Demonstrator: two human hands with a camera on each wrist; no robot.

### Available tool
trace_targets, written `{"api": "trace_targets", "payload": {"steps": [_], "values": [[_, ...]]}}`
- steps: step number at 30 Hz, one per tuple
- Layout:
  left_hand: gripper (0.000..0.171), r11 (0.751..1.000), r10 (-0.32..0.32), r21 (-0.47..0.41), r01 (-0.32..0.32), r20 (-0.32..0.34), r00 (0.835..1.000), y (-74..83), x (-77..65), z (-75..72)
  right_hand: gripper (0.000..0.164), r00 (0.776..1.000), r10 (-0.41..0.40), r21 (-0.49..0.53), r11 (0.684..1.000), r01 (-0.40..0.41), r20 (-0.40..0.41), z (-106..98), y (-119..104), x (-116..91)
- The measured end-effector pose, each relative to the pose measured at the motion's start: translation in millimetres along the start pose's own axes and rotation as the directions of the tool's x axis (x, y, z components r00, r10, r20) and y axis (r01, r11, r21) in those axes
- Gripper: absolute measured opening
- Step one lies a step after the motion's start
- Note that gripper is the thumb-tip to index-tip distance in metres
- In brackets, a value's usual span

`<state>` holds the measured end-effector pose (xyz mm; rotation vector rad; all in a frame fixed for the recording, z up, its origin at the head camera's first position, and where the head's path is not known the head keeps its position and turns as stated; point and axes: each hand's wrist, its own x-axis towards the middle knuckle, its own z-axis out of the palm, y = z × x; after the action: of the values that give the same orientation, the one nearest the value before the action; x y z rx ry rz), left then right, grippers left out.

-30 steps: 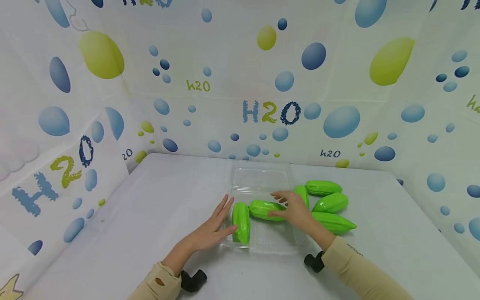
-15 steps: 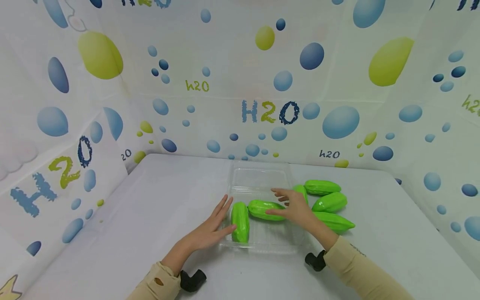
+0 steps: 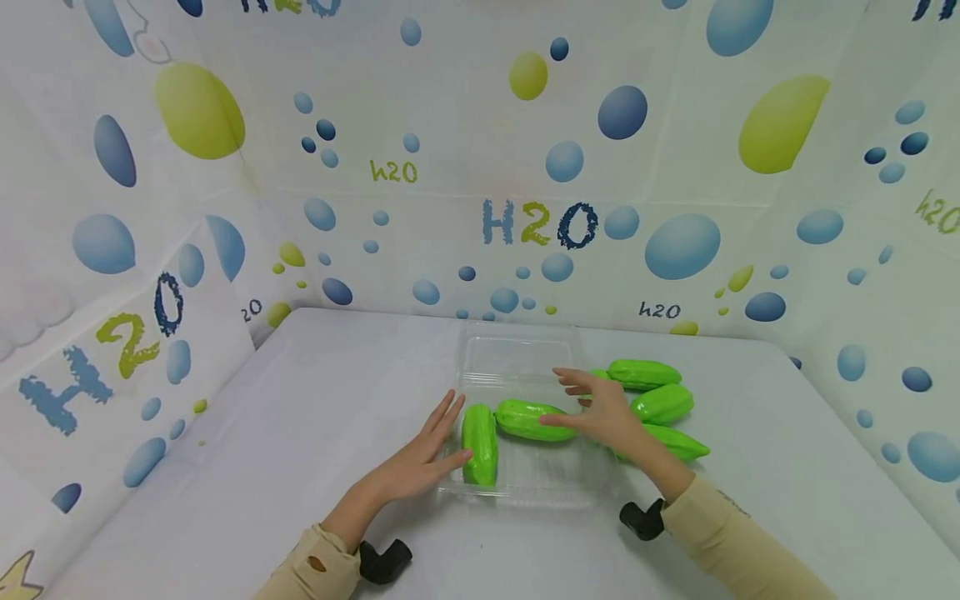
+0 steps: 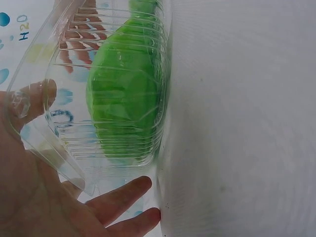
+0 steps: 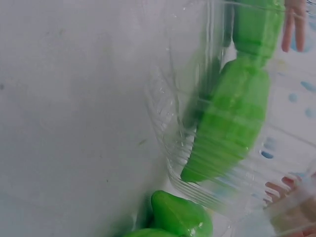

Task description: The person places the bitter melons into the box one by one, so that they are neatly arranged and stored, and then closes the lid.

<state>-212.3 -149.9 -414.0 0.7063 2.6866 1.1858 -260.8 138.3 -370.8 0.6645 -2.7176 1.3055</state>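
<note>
A clear plastic clamshell box (image 3: 543, 471) lies opened on the table. Inside it are two glossy green ridged fruits or vegetables of unclear kind: one at the left wall (image 3: 480, 450) points front to back, the other (image 3: 525, 419) lies crosswise. My left hand (image 3: 416, 468) rests at the box's left side, fingers straight and thumb over the rim; in the left wrist view the hand (image 4: 34, 192) spans that wall. Above the crosswise piece's right end is my right hand (image 3: 615, 418), fingers spread and bent, thumb overlapping the piece in view. It grips nothing.
The hinged lid (image 3: 517, 354) leans back behind the box. Several more green pieces (image 3: 663, 404) lie on the white table (image 3: 360, 375) right of the box, partly behind the right hand. A printed H2O curtain (image 3: 450, 100) surrounds the table. Black mounts (image 3: 386, 561) hang at both wrists.
My right hand has shifted right and slightly up, away from the crosswise green piece, which stays in the box. The left hand has not visibly moved.
</note>
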Motion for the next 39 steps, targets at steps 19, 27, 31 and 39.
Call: {"api": "trace_targets", "payload": {"steps": [19,27,31,39], "values": [[0.075,1.000,0.007,-0.009,-0.007,-0.005,1.000,4.3,-0.4,-1.2,0.075,1.000,-0.002,0.029,1.000,0.003,-0.031,-22,2,-8],[0.075,1.000,-0.002,-0.017,0.002,-0.003,1.000,3.8,-0.6,-1.6,0.073,0.999,-0.020,0.014,1.000,0.021,-0.043,-28,10,-12],[0.075,1.000,-0.003,-0.023,0.003,-0.006,1.000,4.0,-0.5,-1.4,0.072,0.999,-0.022,0.015,1.000,0.023,-0.045,-32,11,-14],[0.075,1.000,-0.007,-0.022,0.007,-0.005,1.000,3.5,-0.7,-1.8,0.073,0.998,-0.036,-0.001,0.999,0.035,-0.052,-40,14,-20]]}}
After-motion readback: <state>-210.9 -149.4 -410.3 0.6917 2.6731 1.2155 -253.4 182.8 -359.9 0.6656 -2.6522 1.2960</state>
